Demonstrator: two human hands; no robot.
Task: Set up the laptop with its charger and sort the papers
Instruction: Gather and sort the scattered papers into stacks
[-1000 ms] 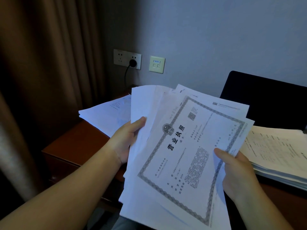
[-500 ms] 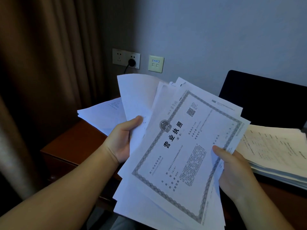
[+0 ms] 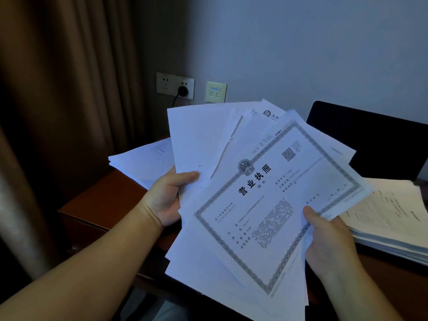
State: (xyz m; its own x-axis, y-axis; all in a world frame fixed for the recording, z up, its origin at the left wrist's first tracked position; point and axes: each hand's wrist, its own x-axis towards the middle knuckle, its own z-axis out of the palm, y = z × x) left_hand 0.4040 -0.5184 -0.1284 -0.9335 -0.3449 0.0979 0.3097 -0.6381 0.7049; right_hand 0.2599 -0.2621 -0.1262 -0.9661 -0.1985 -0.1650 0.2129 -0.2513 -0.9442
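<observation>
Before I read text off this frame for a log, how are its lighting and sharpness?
Head view: dim, bluish room light; the bordered white certificate shows its large heading clearly, its small print smeared; the brown curtain and dark laptop screen sink into shadow; wide-angle bending at the edges.

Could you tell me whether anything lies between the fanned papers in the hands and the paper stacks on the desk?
Nothing visible does. The fanned papers hang in open air above the desk, with the left stack and right stack both uncovered.
</observation>
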